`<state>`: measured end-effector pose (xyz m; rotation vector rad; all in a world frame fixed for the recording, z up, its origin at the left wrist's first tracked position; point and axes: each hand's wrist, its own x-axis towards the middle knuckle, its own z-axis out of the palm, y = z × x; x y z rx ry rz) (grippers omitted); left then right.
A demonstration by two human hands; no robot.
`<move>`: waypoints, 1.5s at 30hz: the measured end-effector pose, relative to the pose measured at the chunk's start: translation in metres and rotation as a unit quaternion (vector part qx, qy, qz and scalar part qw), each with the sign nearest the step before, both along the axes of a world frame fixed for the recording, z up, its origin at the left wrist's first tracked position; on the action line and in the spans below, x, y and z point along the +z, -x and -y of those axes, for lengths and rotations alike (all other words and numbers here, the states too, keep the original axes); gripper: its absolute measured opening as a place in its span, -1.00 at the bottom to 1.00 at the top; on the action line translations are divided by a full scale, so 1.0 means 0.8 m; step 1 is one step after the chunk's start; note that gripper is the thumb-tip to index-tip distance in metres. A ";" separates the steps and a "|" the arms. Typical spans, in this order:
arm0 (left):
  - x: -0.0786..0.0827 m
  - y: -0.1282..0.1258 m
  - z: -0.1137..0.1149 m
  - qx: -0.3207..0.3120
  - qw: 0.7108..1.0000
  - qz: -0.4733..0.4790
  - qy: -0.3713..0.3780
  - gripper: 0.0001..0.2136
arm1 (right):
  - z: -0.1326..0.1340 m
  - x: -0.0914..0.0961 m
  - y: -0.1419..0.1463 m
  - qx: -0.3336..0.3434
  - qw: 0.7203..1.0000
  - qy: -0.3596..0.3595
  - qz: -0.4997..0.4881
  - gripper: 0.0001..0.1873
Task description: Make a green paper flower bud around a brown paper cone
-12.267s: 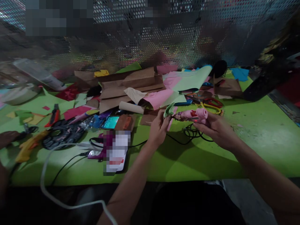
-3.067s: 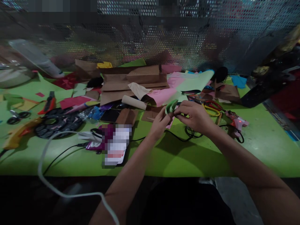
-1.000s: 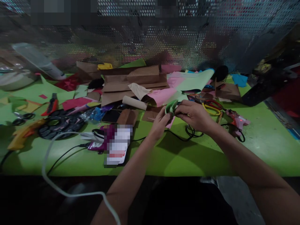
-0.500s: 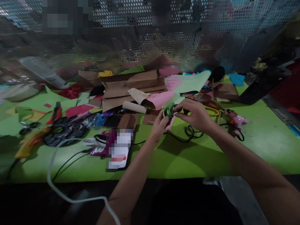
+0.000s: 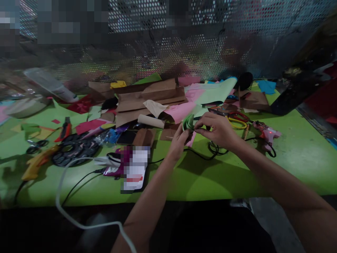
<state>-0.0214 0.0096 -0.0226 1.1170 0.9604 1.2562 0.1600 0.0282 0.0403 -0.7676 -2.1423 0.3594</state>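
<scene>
Pink plastic glue gun (image 5: 269,134), held earlier, now lies right of the coiled green paper strip (image 5: 187,123), presumably freeing right hand (image 5: 218,128) for strip's edge; pinch unclear. Left hand (image 5: 178,142) clamps strip.

Bottom of the curled pale-green paper strip (image 5: 187,123) is covered by the left hand (image 5: 179,140); whether it's gripped by the right hand (image 5: 212,127) can't be made out. Near left, the flat white rectangular phone (image 5: 135,170) is mostly pixelated. Thick white cable (image 5: 58,196) gets cut off at the near edge.
</scene>
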 end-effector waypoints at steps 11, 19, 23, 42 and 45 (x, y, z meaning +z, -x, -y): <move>0.004 -0.003 0.000 0.008 0.999 0.028 0.017 -0.63 | 0.006 0.001 0.002 -0.025 0.998 -0.033 0.054 -0.93; 0.002 -0.001 0.002 0.003 1.000 0.010 0.012 -0.68 | 0.005 -0.002 0.004 -0.031 0.993 -0.056 0.096 -0.88; 0.003 -0.002 0.002 0.005 1.000 0.007 0.016 -0.61 | 0.006 -0.001 0.005 -0.043 0.989 -0.071 0.124 -0.88; 0.011 -0.001 0.006 0.002 0.998 0.047 0.052 -0.54 | 0.003 -0.003 0.002 -0.040 0.986 -0.081 0.141 -0.89; 0.013 -0.001 0.006 -0.003 0.998 0.036 0.055 -0.57 | 0.003 -0.002 0.002 -0.036 0.986 -0.081 0.141 -0.91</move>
